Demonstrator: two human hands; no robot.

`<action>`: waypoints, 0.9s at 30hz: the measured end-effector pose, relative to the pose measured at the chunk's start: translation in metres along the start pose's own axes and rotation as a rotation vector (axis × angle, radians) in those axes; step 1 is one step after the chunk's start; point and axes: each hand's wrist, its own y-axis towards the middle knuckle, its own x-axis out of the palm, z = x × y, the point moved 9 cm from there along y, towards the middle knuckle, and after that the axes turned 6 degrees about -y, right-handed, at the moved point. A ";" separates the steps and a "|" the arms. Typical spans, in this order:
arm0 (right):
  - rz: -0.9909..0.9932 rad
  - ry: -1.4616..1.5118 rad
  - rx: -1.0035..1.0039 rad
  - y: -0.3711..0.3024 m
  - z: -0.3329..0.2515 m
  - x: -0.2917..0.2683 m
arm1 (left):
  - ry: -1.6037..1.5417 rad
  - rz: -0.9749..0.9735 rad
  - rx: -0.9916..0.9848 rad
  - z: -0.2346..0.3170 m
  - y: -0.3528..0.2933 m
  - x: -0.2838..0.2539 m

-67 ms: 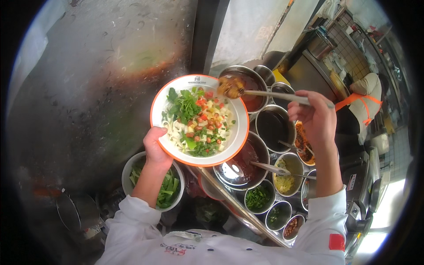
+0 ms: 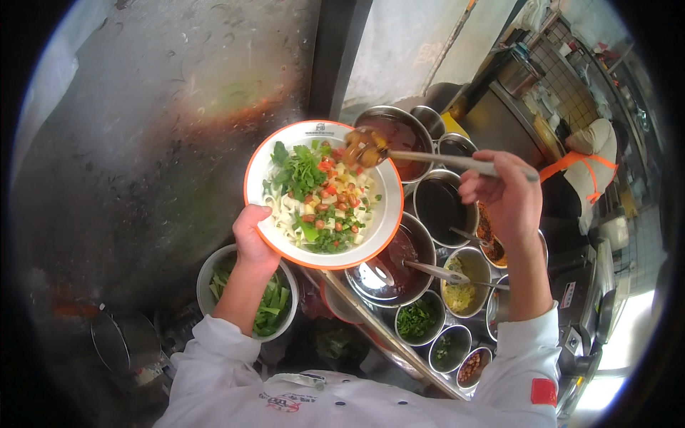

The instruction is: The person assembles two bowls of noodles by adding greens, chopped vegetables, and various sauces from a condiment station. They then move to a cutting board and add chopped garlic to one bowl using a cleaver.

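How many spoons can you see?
3. One long metal spoon is in the right hand, its scoop over the orange-rimmed white bowl. One rests in the dark red sauce pot, one by the black sauce pot. More may be hidden.

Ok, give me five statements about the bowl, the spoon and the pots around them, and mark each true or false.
1. The left hand holds the orange-rimmed bowl by its rim. True.
2. The spoon in the right hand is empty. False: it carries a brownish chunky load, over the bowl's far edge.
3. The bowl holds only plain noodles. False: green leaves and red and pale bits lie on top.
4. A tub of green leaves stands below the left forearm. True.
5. The metal pots at the right are all empty. False: several hold sauces, herbs or other toppings.
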 end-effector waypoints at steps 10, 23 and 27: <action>0.023 -0.133 -0.144 -0.020 0.011 0.017 | -0.110 -0.119 -0.046 -0.015 0.005 -0.018; 0.001 -0.140 -0.204 -0.027 0.017 0.014 | -0.129 -0.179 -0.026 -0.017 0.004 -0.019; 0.016 -0.107 -0.192 -0.029 0.021 0.012 | -0.136 -0.183 -0.030 -0.018 0.003 -0.019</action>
